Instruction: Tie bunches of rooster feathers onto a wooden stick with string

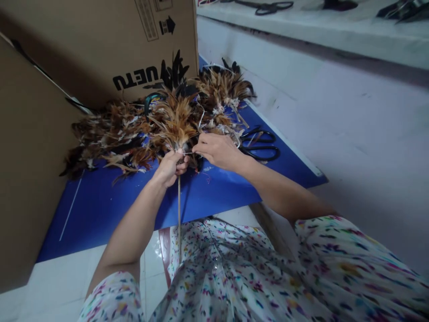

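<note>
My left hand (pixel 171 167) is closed around the top of a thin stick (pixel 179 201), where a bunch of brown feathers (pixel 177 118) is gathered against it. The stick runs down toward my lap. A fine string (pixel 188 153) stretches from the feather bases to my right hand (pixel 216 151), whose fingers pinch its end. Black feathers (pixel 176 69) rise behind the brown ones. Just right of my right hand lie black-handled scissors (pixel 259 145), their blades partly hidden by feathers and the hand.
Loose brown feathers (pixel 110 129) lie in a heap across the blue tabletop (pixel 110 205), with another clump (pixel 223 87) at the back right. A large cardboard box (pixel 100 49) stands behind and left. On the right is a pale wall (pixel 335 120) below a shelf (pixel 321 29) holding another pair of scissors (pixel 273 7).
</note>
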